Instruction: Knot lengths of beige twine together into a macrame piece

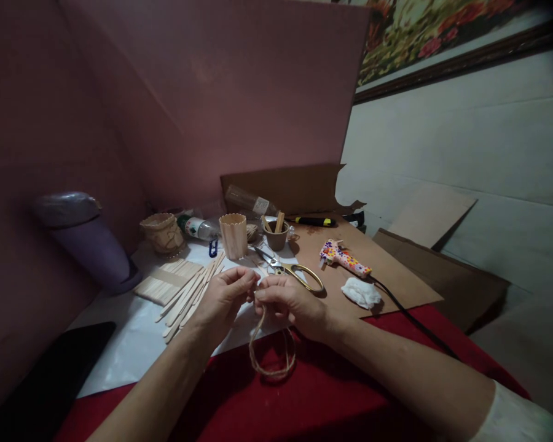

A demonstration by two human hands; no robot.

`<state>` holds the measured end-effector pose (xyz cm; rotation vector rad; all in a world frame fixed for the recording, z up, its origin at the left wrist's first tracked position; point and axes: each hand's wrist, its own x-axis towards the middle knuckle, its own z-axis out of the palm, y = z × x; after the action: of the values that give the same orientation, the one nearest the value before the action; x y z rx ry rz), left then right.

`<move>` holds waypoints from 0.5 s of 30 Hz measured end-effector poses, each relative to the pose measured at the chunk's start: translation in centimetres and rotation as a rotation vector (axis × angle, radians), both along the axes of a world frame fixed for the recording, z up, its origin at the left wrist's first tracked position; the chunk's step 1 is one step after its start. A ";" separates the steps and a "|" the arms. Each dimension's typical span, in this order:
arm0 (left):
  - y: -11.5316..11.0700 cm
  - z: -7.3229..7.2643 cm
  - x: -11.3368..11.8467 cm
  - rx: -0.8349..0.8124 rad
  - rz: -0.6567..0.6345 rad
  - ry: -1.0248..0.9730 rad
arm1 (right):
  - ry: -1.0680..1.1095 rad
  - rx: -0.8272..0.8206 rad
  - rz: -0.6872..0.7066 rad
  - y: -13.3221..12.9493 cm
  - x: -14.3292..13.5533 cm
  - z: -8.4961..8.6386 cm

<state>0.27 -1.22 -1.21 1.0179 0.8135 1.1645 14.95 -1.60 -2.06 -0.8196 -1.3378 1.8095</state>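
Observation:
A loop of brown twine hangs down from between my two hands, over the red cloth. My right hand is closed on the twine with thumb and bent fingers. Close beside it, my left hand is pinched at the fingertips, which seem to meet the twine's end; the fingertips partly hide it. Just beyond my hands lie gold-handled scissors, their blades pointing away to the left. Left of my left hand are loose wooden craft sticks and a banded bundle of sticks.
Behind stand a stick-covered cup, a small pot holding sticks, a twine-trimmed pot and plastic bottles. To the right, a flowered glue gun with a black cord and a crumpled white cloth lie on cardboard. A purple tumbler leans left.

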 end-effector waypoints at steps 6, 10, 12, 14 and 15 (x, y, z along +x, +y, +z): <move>0.1 -0.1 0.1 0.026 0.070 0.077 | 0.014 0.073 -0.055 -0.2 -0.2 0.2; 0.0 -0.4 0.1 0.043 0.055 0.102 | 0.078 0.084 -0.074 0.0 -0.2 -0.2; 0.1 -0.6 0.1 0.045 0.060 0.107 | 0.099 0.053 -0.074 0.1 -0.2 -0.5; 0.2 -0.7 0.1 0.047 0.076 0.107 | 0.098 0.025 -0.071 0.2 -0.3 -0.6; 0.2 -0.7 0.1 0.046 0.087 0.100 | 0.086 0.016 -0.073 0.3 -0.3 -0.6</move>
<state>0.38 -0.97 -1.92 1.0949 0.9213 1.2183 14.65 -1.35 -2.61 -0.7632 -1.2507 1.7552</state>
